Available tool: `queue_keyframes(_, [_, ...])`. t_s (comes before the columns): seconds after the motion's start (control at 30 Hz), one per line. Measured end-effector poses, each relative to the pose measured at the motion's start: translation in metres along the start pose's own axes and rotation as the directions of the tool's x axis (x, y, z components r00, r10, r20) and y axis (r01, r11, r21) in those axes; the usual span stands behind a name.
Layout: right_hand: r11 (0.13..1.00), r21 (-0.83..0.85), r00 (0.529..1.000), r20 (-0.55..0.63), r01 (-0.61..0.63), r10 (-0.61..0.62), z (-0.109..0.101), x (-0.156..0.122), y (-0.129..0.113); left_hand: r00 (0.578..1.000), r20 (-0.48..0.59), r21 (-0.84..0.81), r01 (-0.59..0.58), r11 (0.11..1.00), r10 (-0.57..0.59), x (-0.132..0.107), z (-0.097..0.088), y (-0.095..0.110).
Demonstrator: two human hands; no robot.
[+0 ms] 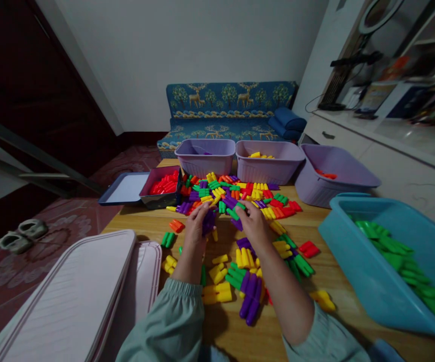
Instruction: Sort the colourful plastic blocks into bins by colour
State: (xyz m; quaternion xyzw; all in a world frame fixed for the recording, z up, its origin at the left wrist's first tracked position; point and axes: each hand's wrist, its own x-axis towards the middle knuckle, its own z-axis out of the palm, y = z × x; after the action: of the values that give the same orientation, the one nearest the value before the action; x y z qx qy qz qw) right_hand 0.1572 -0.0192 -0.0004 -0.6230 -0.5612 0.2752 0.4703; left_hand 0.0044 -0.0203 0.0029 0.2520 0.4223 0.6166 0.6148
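Observation:
A heap of coloured plastic pegs point(236, 196), red, yellow, green, purple and orange, covers the wooden table point(338, 281). My left hand point(196, 226) is closed round a bunch of purple pegs point(208, 221) at the near edge of the heap. My right hand point(253, 223) reaches into the heap beside it, fingers pinched on a purple peg point(237, 224), with a green peg just above the fingertips. More loose pegs lie between my forearms, among them a purple cluster point(251, 296) and yellow ones point(217, 294).
Three lilac bins stand at the back: one holding purple point(205, 156), one yellow point(268, 161), one orange-red point(334, 173). A small box of red pegs point(162, 186) sits at the left, a blue tub of green pegs point(386, 261) at the right, pink lids point(81, 291) near left.

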Motion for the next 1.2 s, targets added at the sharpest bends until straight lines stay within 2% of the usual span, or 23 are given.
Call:
queue_keyframes(0.1, [0.952, 0.304, 0.994, 0.110, -0.023, -0.011, 0.009, -0.001, 0.001, 0.999, 0.036, 0.089, 0.013, 0.996, -0.017, -0.001, 0.001, -0.004])
queue_keyframes(0.2, [0.911, 0.410, 0.977, 0.207, -0.044, -0.045, 0.016, -0.007, -0.006, 0.999, 0.046, 0.132, 0.021, 0.991, -0.027, -0.003, 0.004, -0.005])
queue_keyframes(0.27, [0.924, 0.383, 0.970, 0.233, -0.021, -0.074, 0.019, -0.011, -0.010, 0.999, 0.050, 0.141, 0.001, 0.990, -0.008, -0.005, 0.006, -0.005])
queue_keyframes(0.37, [0.966, 0.254, 0.971, 0.216, 0.044, -0.101, 0.018, -0.013, -0.013, 0.997, 0.039, 0.155, -0.075, 0.985, 0.069, -0.005, 0.007, -0.004])
queue_keyframes(0.43, [0.988, 0.142, 0.978, 0.184, 0.068, -0.094, 0.014, -0.012, -0.012, 0.987, -0.032, 0.173, -0.153, 0.973, 0.161, -0.002, 0.005, -0.004])
queue_keyframes(0.53, [0.997, 0.071, 0.995, 0.096, 0.026, -0.033, 0.008, -0.009, -0.009, 0.936, -0.160, 0.249, -0.269, 0.931, 0.313, 0.005, -0.002, -0.003])
queue_keyframes(0.63, [0.964, 0.259, 0.998, 0.032, -0.059, 0.053, 0.006, -0.005, -0.007, 0.901, -0.171, 0.370, -0.316, 0.874, 0.398, 0.007, -0.005, -0.003])
queue_keyframes(0.73, [0.837, 0.521, 0.986, 0.081, -0.166, 0.145, 0.007, -0.003, -0.009, 0.904, -0.108, 0.471, -0.321, 0.822, 0.415, 0.002, -0.002, -0.003])
queue_keyframes(0.8, [0.749, 0.628, 0.976, 0.098, -0.212, 0.194, 0.007, -0.003, -0.011, 0.902, -0.079, 0.482, -0.339, 0.808, 0.425, -0.002, 0.002, -0.002])
queue_keyframes(0.9, [0.677, 0.697, 0.959, 0.053, -0.236, 0.280, 0.008, -0.004, -0.015, 0.926, -0.029, 0.419, -0.331, 0.845, 0.377, -0.003, 0.005, -0.002])
queue_keyframes(1.03, [0.588, 0.762, 0.934, 0.059, -0.270, 0.353, 0.013, -0.007, -0.018, 0.973, 0.121, 0.416, -0.230, 0.880, 0.197, -0.004, 0.007, -0.007])
queue_keyframes(1.13, [0.546, 0.796, 0.942, 0.084, -0.260, 0.326, 0.015, -0.007, -0.018, 0.975, 0.194, 0.463, -0.190, 0.865, 0.111, -0.006, 0.008, -0.009])
queue_keyframes(1.2, [0.532, 0.809, 0.935, 0.059, -0.249, 0.349, 0.011, -0.005, -0.015, 0.968, 0.229, 0.516, -0.207, 0.831, 0.098, -0.007, 0.008, -0.009])
